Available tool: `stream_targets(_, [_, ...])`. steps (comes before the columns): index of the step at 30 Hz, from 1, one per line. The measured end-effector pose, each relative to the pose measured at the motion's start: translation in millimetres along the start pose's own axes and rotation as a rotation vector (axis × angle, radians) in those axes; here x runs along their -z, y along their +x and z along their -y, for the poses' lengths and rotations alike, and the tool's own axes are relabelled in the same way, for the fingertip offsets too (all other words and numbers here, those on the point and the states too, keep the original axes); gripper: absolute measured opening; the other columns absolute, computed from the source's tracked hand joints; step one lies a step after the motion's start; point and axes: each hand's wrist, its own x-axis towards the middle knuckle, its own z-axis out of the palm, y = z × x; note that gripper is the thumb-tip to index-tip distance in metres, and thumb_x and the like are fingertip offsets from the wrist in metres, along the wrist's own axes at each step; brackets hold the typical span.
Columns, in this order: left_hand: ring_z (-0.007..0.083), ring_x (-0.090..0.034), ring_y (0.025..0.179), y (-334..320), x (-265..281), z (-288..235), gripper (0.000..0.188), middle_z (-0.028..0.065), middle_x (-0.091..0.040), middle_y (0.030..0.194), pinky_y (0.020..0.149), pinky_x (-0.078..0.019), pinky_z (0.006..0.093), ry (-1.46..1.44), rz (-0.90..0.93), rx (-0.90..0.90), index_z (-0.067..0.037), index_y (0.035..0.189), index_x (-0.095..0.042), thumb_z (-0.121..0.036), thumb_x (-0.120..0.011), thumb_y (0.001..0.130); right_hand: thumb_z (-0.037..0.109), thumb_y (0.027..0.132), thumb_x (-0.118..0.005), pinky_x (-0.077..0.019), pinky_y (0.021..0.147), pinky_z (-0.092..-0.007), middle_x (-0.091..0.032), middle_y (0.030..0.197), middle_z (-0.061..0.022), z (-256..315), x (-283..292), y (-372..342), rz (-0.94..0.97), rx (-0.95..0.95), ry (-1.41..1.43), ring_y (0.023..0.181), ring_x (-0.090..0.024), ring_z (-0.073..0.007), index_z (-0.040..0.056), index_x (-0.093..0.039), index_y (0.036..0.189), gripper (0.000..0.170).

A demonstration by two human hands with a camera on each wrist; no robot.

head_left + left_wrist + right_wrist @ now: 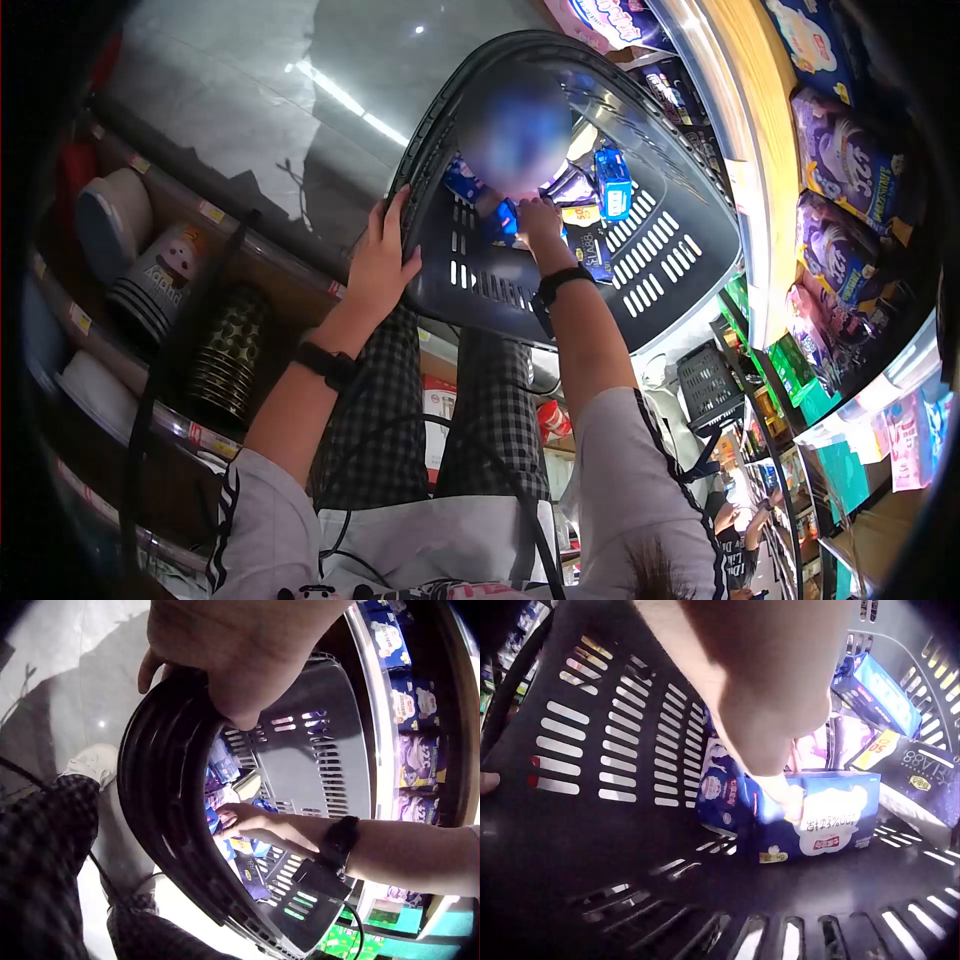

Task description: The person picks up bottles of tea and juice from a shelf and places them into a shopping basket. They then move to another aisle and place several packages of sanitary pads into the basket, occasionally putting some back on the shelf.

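Note:
A black plastic shopping basket (pixel 690 270) with slotted walls stands before me, tilted in the head view. My left hand (pixel 375 262) grips its left rim, thumb inside and fingers outside, as the left wrist view also shows. Down in the basket my right hand (pixel 541 222) holds a blue sanitary pad pack (pixel 829 817) with a white cloud label. Its thumb lies on the pack's front face; the other fingers are mostly hidden. Around it lie another blue pack (pixel 724 791), a dark pack with a yellow tag (pixel 915 776) and a bright blue pack (pixel 613 185).
Shelves at the right hold purple packs (pixel 850 170). On a low shelf at the left are stacked paper tubs (pixel 160 280) and dark gold-patterned cups (pixel 232 350). Another black basket (pixel 708 383) and a person (pixel 738 540) appear at lower right. Part of the basket's far end is blurred.

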Motion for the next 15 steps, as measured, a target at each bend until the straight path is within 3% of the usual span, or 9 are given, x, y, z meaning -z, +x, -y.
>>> stream_targets(1, [0.0436, -0.046, 0.104, -0.2, -1.1, -0.3, 0.078, 0.0244, -0.034, 0.125, 0.085, -0.0422, 0.0448, 0.002, 0.006, 0.011, -0.014, 0.137, -0.017, -0.010, -0.062, 0.073, 0.018, 0.071, -0.061, -0.0439, 0.083, -0.0429, -0.053, 0.116, -0.0084, -4.0, -1.0, -3.6, -0.030, 0.001, 0.016, 0.106, -0.050, -0.0274, 0.0109, -0.049, 0.108, 0.040])
stream_targets(2, [0.0435, -0.045, 0.105, -0.4, -3.0, 0.0, 0.078, 0.0244, -0.034, 0.125, 0.085, -0.0422, 0.0446, 0.011, -0.009, -0.009, -0.014, 0.137, -0.017, -0.010, -0.062, 0.073, 0.020, 0.070, -0.063, -0.0408, 0.088, -0.0429, -0.048, 0.123, -0.0095, -9.0, -4.7, -4.2, 0.018, 0.019, 0.038, 0.111, -0.047, -0.0284, 0.0125, -0.043, 0.120, 0.055])
stream_targets(5, [0.0430, -0.045, 0.106, -3.5, -6.7, 1.4, 0.079, 0.0243, -0.035, 0.124, 0.085, -0.0423, 0.0441, 0.032, -0.037, -0.041, -0.015, 0.138, -0.017, -0.010, -0.062, 0.073, 0.020, 0.069, -0.063, -0.0357, 0.094, -0.0451, -0.041, 0.131, -0.0097, -17.5, -30.4, -4.1, -0.062, 0.107, 0.079, 0.119, -0.041, -0.0297, 0.0154, -0.028, 0.134, 0.074])
stream_targets(6, [0.0430, -0.044, 0.106, -4.7, -7.0, 0.3, 0.079, 0.0243, -0.035, 0.124, 0.085, -0.0423, 0.0441, 0.032, -0.034, -0.036, -0.015, 0.138, -0.017, -0.010, -0.062, 0.073, 0.020, 0.067, -0.065, -0.0312, 0.097, -0.0473, -0.036, 0.135, -0.0095, -17.1, -35.6, 0.0, 0.006, 0.091, 0.094, 0.125, -0.034, -0.0304, 0.0166, -0.015, 0.140, 0.088])
stream_targets(9, [0.0431, -0.044, 0.106, -4.8, -8.2, 0.0, 0.080, 0.0242, -0.036, 0.123, 0.085, -0.0425, 0.0441, 0.001, -0.038, -0.045, -0.015, 0.138, -0.017, -0.010, -0.062, 0.073, 0.024, 0.065, -0.066, -0.0320, 0.095, -0.0491, -0.035, 0.135, -0.0087, -13.9, -41.7, 3.4, 0.030, 0.057, 0.070, 0.123, -0.035, -0.0304, 0.0160, -0.015, 0.139, 0.091])
stream_targets(13, [0.0439, -0.043, 0.107, -7.9, -6.4, -3.2, 0.081, 0.0239, -0.035, 0.123, 0.085, -0.0427, 0.0445, -0.004, -0.012, -0.006, -0.016, 0.138, -0.016, -0.010, -0.063, 0.072, 0.025, 0.061, -0.072, -0.0361, 0.091, -0.0471, -0.047, 0.124, -0.0126, -4.7, -7.2, -11.4, -0.014, -0.001, -0.008, 0.116, -0.042, -0.0306, 0.0089, -0.044, 0.122, 0.069])
stream_targets(14, [0.0431, -0.044, 0.106, -6.1, -6.8, -3.7, 0.081, 0.0238, -0.035, 0.124, 0.086, -0.0424, 0.0440, 0.008, -0.018, -0.013, -0.014, 0.138, -0.016, -0.010, -0.064, 0.072, 0.028, 0.057, -0.076, -0.0401, 0.087, -0.0421, -0.055, 0.112, -0.0150, -6.3, -4.5, -19.1, -0.255, 0.034, 0.024, 0.106, -0.051, -0.0298, 0.0059, -0.054, 0.105, 0.057])
stream_targets(15, [0.0424, -0.045, 0.106, -6.5, -7.9, -2.8, 0.082, 0.0238, -0.035, 0.124, 0.086, -0.0422, 0.0435, 0.018, -0.024, -0.018, -0.013, 0.138, -0.015, -0.011, -0.064, 0.072, 0.030, 0.059, -0.076, -0.0409, 0.085, -0.0397, -0.057, 0.108, -0.0144, -12.2, 1.7, -24.6, -0.247, 0.067, 0.268, 0.102, -0.053, -0.0276, 0.0051, -0.054, 0.104, 0.056])
